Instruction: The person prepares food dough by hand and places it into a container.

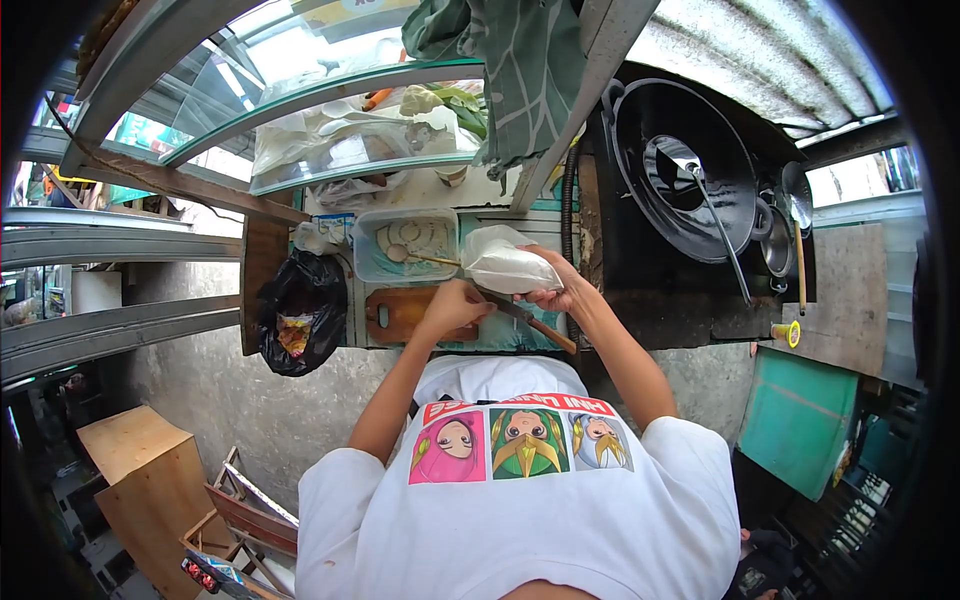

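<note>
A plastic bag of white powder [505, 262] rests in my right hand [550, 282], whose fingers wrap round its lower right side. My left hand [458, 306] is closed in a pinch just left of the bag, over the cutting board; what it pinches is too small to make out. The wooden cutting board [405, 312] lies below a clear plastic tub [372, 246] with pale residue and a wooden-handled spoon [400, 254] in it. A knife [553, 335] with a wooden handle lies under my hands, its blade partly hidden.
A large black wok [640, 150] with a metal ladle stands at the right. A black plastic bag [300, 345] hangs at the counter's left end. Behind the tub is a glass case [370, 170] with vegetables. A green cloth [535, 80] hangs from above.
</note>
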The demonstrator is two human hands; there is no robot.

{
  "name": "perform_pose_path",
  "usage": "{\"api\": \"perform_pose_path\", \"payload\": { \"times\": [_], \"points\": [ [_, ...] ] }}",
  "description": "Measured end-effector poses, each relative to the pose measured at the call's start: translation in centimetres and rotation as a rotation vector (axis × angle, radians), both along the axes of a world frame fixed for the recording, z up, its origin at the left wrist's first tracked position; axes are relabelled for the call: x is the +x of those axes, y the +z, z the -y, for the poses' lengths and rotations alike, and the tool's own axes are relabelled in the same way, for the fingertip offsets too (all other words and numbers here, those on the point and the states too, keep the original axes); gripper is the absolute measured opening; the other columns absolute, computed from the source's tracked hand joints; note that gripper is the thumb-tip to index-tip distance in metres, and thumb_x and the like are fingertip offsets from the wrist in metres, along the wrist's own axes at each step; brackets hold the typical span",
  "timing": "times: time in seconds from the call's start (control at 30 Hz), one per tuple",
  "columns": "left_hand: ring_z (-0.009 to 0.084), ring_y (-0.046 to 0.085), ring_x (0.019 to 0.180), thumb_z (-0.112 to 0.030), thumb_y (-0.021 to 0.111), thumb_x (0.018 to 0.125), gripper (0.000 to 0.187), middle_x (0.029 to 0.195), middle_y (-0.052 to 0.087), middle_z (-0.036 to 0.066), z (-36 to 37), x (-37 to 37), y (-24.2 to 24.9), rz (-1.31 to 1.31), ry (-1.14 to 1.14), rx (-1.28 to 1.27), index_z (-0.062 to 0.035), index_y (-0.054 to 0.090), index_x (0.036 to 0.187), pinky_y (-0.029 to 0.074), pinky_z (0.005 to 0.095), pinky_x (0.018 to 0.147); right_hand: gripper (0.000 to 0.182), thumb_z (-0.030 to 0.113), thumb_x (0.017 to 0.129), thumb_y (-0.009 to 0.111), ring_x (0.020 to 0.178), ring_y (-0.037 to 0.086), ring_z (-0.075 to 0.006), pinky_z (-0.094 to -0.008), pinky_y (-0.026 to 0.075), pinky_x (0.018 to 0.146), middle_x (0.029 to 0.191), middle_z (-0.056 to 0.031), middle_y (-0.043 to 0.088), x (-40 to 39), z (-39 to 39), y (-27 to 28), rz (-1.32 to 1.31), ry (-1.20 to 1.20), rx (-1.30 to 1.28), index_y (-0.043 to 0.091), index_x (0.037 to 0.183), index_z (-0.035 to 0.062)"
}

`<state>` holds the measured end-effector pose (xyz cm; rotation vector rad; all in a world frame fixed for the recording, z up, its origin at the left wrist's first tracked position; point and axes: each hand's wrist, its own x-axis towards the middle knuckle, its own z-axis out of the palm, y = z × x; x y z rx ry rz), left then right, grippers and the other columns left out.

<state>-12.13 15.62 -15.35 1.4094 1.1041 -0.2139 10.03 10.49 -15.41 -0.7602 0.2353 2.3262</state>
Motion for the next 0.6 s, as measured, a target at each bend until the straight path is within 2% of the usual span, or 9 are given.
{"api": "perform_pose_path", "payload": {
  "times": [0.03,0.07,0.13,0.17,0.23,0.27,0.33,0.53,0.6],
  "points": [
    [0.0212,0.064,0.084,-0.024,0.076,0.071,0.048,0.093,0.066,0.01,-0.6,-0.3,1.4,-0.095,-0.165,0.253,-0.0048,0.058,0.112,0.049,0.0347,0.07,0.05,0.041,0.087,0.052,0.037,0.045,-0.0165,-0.0167,0.031,0.024,0.077,-0.0271,0.056,0.0,0.1,0.2,0.001,-0.001,0.001,0.049,0.117,0.0012],
    [0.0212,0.064,0.084,-0.024,0.076,0.071,0.048,0.093,0.066,0.01,-1.0,-0.4,2.7,-0.093,-0.165,0.252,-0.0048,0.058,0.112,0.049,0.0347,0.07,0.05,0.042,0.087,0.052,0.033,0.041,-0.0147,-0.0164,0.031,0.023,0.074,-0.0272,0.056,-0.1,0.1,0.8,0.03,-0.003,-0.01,0.049,0.116,0.002],
    [0.0274,0.062,0.09,-0.017,0.081,0.062,0.067,0.104,0.063,0.014,-1.6,-0.5,4.6,0.072,0.005,0.672,-0.0055,0.052,0.122,0.049,0.0331,0.08,0.05,0.043,0.087,0.051,0.03,0.038,-0.013,-0.0162,0.031,0.023,0.07,-0.0273,0.056,0.0,0.1,0.9,0.059,-0.005,-0.022,0.05,0.116,0.0028],
    [0.0274,0.062,0.09,-0.017,0.081,0.062,0.067,0.104,0.063,0.014,-2.0,0.0,4.6,0.071,0.006,0.673,-0.0055,0.052,0.122,0.049,0.0331,0.08,0.049,0.043,0.087,0.051,0.03,0.038,-0.0126,-0.0161,0.031,0.023,0.07,-0.0268,0.056,0.1,-0.2,0.6,0.081,0.017,-0.029,0.051,0.115,0.003],
    [0.022,0.06,0.098,-0.013,0.084,0.058,0.071,0.108,0.061,0.01,-2.8,1.5,4.5,0.487,-0.125,1.097,-0.006,0.053,0.121,0.046,0.0296,0.086,0.047,0.044,0.087,0.051,0.03,0.036,-0.0114,-0.0159,0.031,0.023,0.066,-0.0238,0.055,0.1,-0.7,0.5,0.145,0.044,-0.044,0.053,0.11,0.0029],
    [0.022,0.06,0.098,-0.013,0.084,0.058,0.071,0.108,0.061,0.01,-2.7,2.0,4.1,0.486,-0.124,1.098,-0.006,0.053,0.121,0.046,0.0296,0.086,0.047,0.044,0.087,0.051,0.03,0.036,-0.0114,-0.0159,0.031,0.023,0.066,-0.0238,0.055,0.1,-0.9,0.3,0.145,0.045,-0.043,0.053,0.11,0.0029],
    [0.0231,0.057,0.105,-0.009,0.083,0.059,0.068,0.117,0.058,0.01,-2.6,2.7,3.1,0.717,-0.062,0.516,-0.0089,0.053,0.12,0.045,0.0326,0.091,0.047,0.045,0.087,0.051,0.03,0.037,-0.0114,-0.0156,0.03,0.023,0.064,-0.0221,0.054,0.4,-1.3,-0.1,0.17,0.022,-0.018,0.053,0.108,0.0025],
    [0.0179,0.059,0.099,-0.007,0.081,0.062,0.06,0.109,0.063,0.007,-3.2,2.7,1.2,0.704,-0.052,0.508,-0.0081,0.056,0.117,0.047,0.0309,0.087,0.064,0.059,0.084,0.049,0.031,0.04,-0.0122,-0.0174,0.031,0.024,0.06,-0.0187,0.053,0.9,-1.1,1.2,0.349,0.107,0.072,0.053,0.104,-0.0024],
    [0.0169,0.06,0.098,-0.007,0.081,0.063,0.059,0.107,0.063,0.007,-3.3,2.4,1.5,0.711,-0.037,0.491,-0.0079,0.056,0.116,0.047,0.0304,0.086,0.074,0.065,0.081,0.049,0.031,0.043,-0.0131,-0.019,0.035,0.028,0.058,-0.0175,0.053,0.6,-0.6,3.3,0.715,0.138,0.096,0.052,0.11,-0.004]
  ]
}}
